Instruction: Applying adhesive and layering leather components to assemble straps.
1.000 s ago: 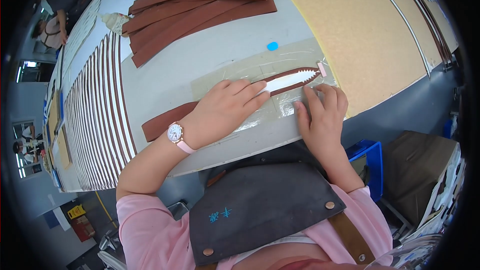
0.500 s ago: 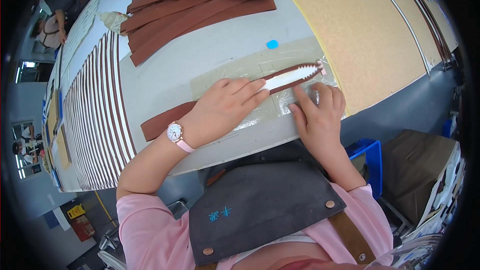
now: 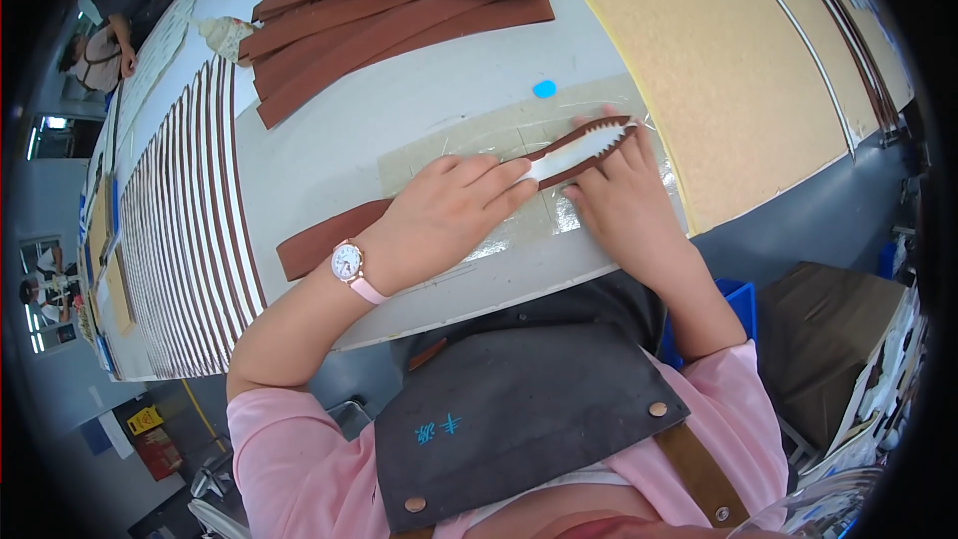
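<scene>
A brown leather strip with a white lining lies across a clear sheet on the worktable. Its right end is pointed, and small toothed notches run along the folded edges there. My left hand, with a pink-strapped watch at the wrist, presses over the strip's middle, fingers together on the white lining; its thumb is hidden. At the pointed end is my right hand, its fingers passing beneath the strip and partly showing beyond its far edge. The strip covers part of those fingers.
Brown leather strips are piled at the back. Several narrow white-and-brown strips lie in rows at the left. A small blue piece sits behind my hands. A tan board with a metal rod covers the right side.
My right hand has moved up and forward from the near edge, its fingers going under the pointed end. That end has shifted slightly left. My left hand stays in place.
</scene>
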Demonstrator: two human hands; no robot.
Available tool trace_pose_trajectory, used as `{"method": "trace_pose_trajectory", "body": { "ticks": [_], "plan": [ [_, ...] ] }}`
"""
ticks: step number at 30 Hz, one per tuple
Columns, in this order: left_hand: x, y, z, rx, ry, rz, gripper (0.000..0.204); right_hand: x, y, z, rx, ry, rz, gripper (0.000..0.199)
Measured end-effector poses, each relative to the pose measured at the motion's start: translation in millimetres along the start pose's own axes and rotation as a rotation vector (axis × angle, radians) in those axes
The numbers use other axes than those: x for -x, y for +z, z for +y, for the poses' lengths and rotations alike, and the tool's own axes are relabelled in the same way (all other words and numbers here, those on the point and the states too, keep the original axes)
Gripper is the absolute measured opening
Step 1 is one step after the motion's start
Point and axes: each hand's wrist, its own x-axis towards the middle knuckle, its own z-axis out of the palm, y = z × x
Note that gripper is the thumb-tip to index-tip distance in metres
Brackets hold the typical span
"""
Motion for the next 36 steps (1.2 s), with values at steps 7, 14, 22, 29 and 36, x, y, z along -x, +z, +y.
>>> {"method": "trace_pose_trajectory", "body": {
  "ticks": [7,14,22,29,36],
  "plan": [
    [0,2,-3,0.030,0.013,0.063,0.042,-21,0,-3,-0.082,-0.200,0.019,0.032],
    [3,-2,4,0.062,-0.085,-0.122,0.044,-32,-3,2,-0.477,-0.148,-0.062,0.040],
    [10,6,6,0.094,-0.094,0.005,0.046,-35,-6,-2,-0.425,-0.178,-0.096,0.039],
    [26,21,1,0.380,-0.290,0.101,0.056,-35,-6,-9,-0.290,-0.183,-0.089,0.036],
    [30,3,13,0.936,-0.660,0.379,0.043,-35,-10,-13,-0.248,-0.180,-0.117,0.041]
  ]
}}
